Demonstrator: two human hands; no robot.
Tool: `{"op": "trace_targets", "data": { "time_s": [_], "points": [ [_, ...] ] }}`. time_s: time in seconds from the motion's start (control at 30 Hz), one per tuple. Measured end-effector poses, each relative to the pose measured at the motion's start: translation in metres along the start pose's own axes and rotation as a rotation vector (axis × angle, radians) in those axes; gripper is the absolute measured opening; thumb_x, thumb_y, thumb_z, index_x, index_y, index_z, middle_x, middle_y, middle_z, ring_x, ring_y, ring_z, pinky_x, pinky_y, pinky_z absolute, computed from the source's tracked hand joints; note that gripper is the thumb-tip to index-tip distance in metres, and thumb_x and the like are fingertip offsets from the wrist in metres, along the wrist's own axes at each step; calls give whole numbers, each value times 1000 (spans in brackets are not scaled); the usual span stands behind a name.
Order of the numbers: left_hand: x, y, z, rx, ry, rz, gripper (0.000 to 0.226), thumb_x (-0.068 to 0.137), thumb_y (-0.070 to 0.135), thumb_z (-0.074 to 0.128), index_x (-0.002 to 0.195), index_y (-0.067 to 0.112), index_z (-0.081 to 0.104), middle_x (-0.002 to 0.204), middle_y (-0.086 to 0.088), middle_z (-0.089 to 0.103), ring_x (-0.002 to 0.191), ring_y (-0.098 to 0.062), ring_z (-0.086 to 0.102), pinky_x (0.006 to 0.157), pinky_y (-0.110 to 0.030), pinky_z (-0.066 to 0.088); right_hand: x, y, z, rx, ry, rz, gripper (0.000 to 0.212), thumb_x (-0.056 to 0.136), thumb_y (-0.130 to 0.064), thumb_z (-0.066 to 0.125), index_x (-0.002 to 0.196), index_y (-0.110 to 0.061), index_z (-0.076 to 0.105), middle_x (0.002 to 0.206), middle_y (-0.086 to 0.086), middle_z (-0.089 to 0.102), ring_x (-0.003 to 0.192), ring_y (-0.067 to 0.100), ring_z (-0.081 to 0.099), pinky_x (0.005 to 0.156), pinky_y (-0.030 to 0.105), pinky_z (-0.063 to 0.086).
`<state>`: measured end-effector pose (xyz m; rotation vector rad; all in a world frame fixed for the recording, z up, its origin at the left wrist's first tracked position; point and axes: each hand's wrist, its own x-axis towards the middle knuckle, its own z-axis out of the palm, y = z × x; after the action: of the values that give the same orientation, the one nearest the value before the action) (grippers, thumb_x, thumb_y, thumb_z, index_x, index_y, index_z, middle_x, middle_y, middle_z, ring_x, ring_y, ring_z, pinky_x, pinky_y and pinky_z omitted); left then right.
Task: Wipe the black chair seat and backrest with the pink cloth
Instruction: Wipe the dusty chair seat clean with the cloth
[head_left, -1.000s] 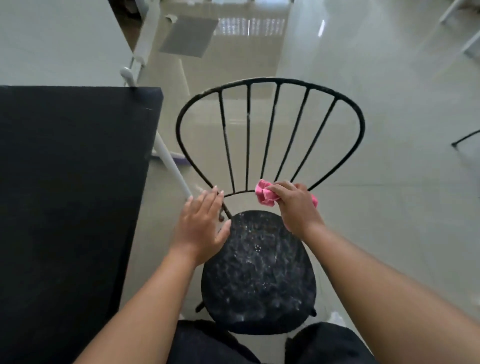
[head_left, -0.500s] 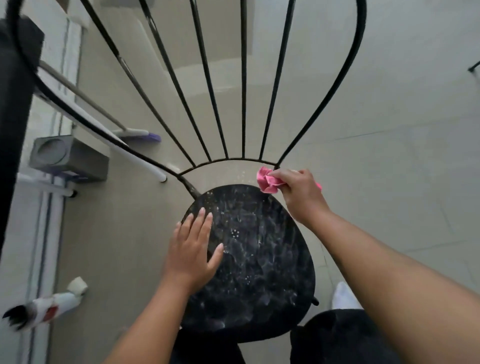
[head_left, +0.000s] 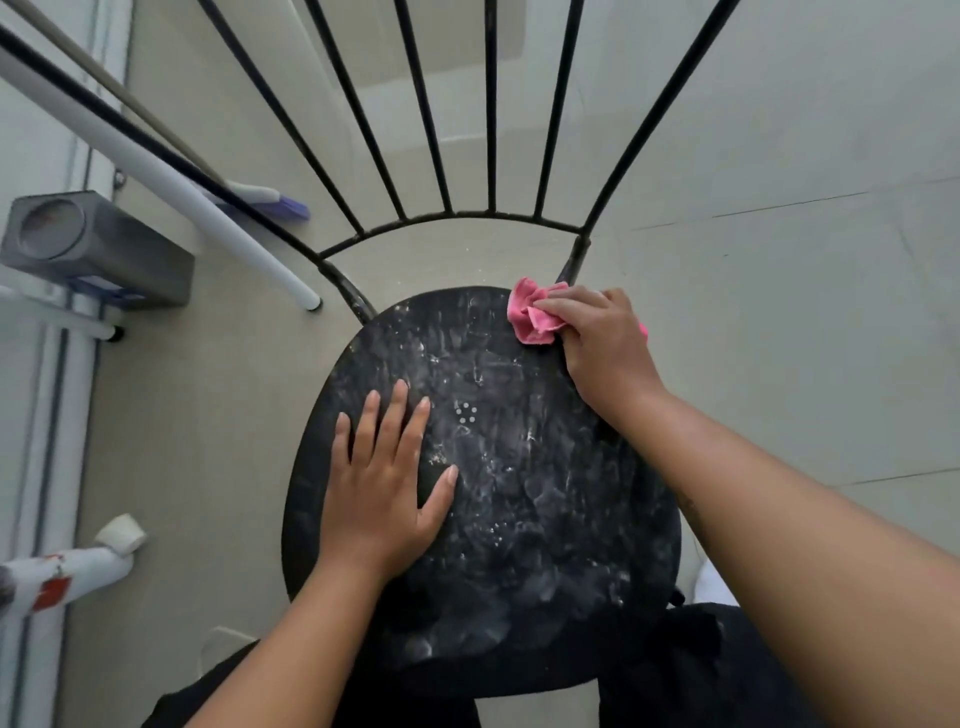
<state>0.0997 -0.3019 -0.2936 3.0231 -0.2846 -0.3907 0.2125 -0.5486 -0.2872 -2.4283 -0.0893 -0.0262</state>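
Pink cloth (head_left: 535, 310) lowered onto seat (head_left: 519, 499), backrest (head_left: 441, 130) beyond

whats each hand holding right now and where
Right hand grips the bunched pink cloth by its right end. Left hand holds nothing, flat on seat.

Round black chair seat (head_left: 519, 493): matt, scuffed, white-flecked under both hands. Thin black metal backrest rods (head_left: 491, 104): smooth. Crumpled pink cloth (head_left: 535, 312): soft woven fabric.

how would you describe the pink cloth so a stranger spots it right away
Start at the round black chair seat, dusty with white smears. At its far right edge, the right hand presses a crumpled pink cloth. It is the only bright pink thing here.
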Motion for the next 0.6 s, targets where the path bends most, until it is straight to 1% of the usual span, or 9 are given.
{"op": "trace_targets", "data": {
  "time_s": [0.07,0.1,0.2,0.33,0.47,0.6],
  "points": [
    [0,0,4,-8,42,0,73,91,60,31,152,20,25,162,-3,15,150,-25,8,119,-53,11,1,1,0,-34,5,-5,32,93,-1,50,113,-16,71,118,-2,67,102,21,45,88,37,40],
    [-1,0,5,-10,60,1,73,91,61,31,152,20,26,162,-3,16,149,-25,8,119,-52,11,2,1,1,-43,-2,-4,33,93,-1,50,113,-17,71,117,-1,67,104,22,46,89,39,40],
    [0,0,6,3,109,-3,74,90,62,30,151,20,27,161,-3,17,149,-24,9,120,-50,10,-1,-2,0,-72,6,-11,36,92,1,49,115,-17,70,116,-1,66,107,24,46,90,41,41],
    [-1,0,6,0,136,-15,75,90,64,26,152,23,25,162,0,14,150,-22,6,120,-48,7,-28,1,-1,-100,49,-21,34,92,1,51,115,-17,70,116,-1,67,105,26,47,88,43,42],
    [1,0,6,0,145,-17,76,89,66,21,153,24,19,163,1,9,150,-20,2,121,-46,3,-68,10,-4,-83,104,-30,35,89,1,53,109,-18,73,112,-3,70,101,28,49,84,49,44],
    [-1,0,6,-2,164,-9,76,89,66,20,153,24,19,163,2,9,150,-20,2,121,-45,3,-116,14,-8,-90,141,-16,34,89,-2,53,107,-22,74,110,-6,70,100,22,48,82,45,43]
  ]
}}
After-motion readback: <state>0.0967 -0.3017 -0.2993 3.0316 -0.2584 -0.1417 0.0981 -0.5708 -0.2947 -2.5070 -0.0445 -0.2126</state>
